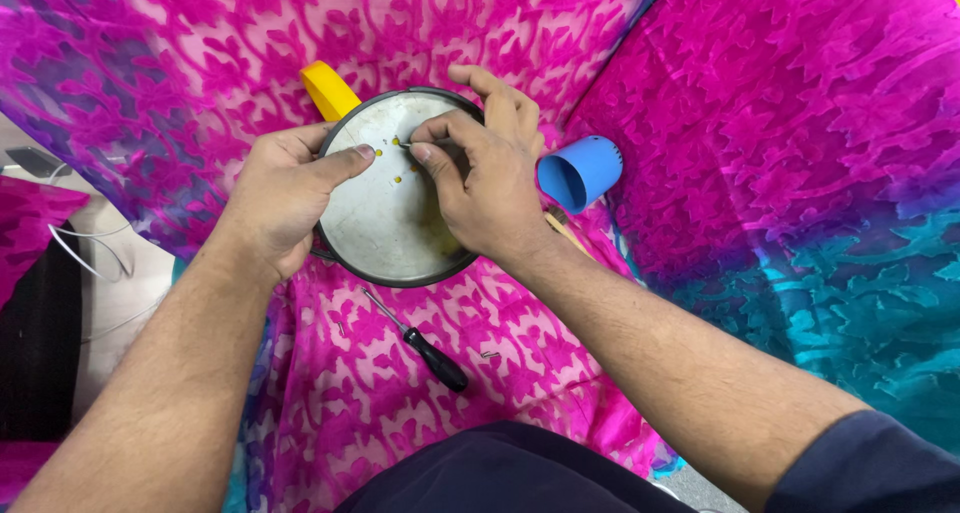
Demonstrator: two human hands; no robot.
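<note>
A round grey metal lid point(385, 223) with a dark rim and a yellow handle point(328, 89) lies on pink patterned cloth. My left hand point(285, 193) grips its left rim, thumb resting on the metal face. My right hand point(480, 173) lies over the lid's right side, thumb and forefinger pinched on a tiny part next to a few small yellow-edged holes point(396, 163). What the fingers pinch is too small to make out.
A black-handled screwdriver point(425, 343) lies on the pink cloth point(760, 123) below the lid, with a small screw point(489, 354) beside it. A blue cup point(580, 171) lies on its side to the right. White cables point(90, 253) lie at the left.
</note>
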